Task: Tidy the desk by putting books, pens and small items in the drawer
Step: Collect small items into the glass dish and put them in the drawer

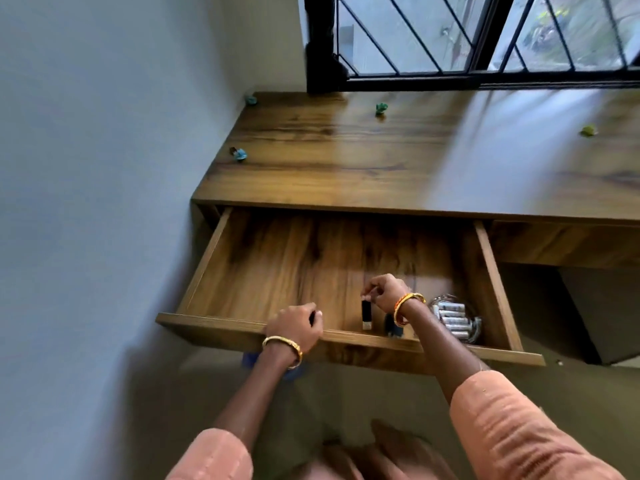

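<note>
1. The wooden desk [346,161] stands against a grey-blue wall under a barred window [485,36]; its left drawer [277,265] is pulled fully out toward the person.
2. The right hand [386,292] hovers inside the drawer, near its front edge at about 5 o'clock of the drawer floor. Its thumb and fingertips pinch the top end of a small black stick-shaped item [366,315] with a pale lower end, held upright with that end just above or on the drawer floor; which, cannot be told.
3. The left hand [294,325] sits at the drawer's front edge, at about 9 o'clock of the right hand. Its fingers are curled round something thin and dark, mostly hidden.
4. At 3 o'clock of the right wrist, in the drawer's front right corner, lies a clear packet of silvery cylinders [453,318].
5. A dark, blurred item [391,327] stands just beside the black stick, partly behind the right wrist.
6. On the desk top sit four small crumpled bits: two blue ones [239,154] [250,99] along the left edge, a green one [381,108] near the window, and a yellow-green one [588,130] at 2 o'clock.
7. Both wrists wear bangles; both sleeves are salmon-coloured.
</note>
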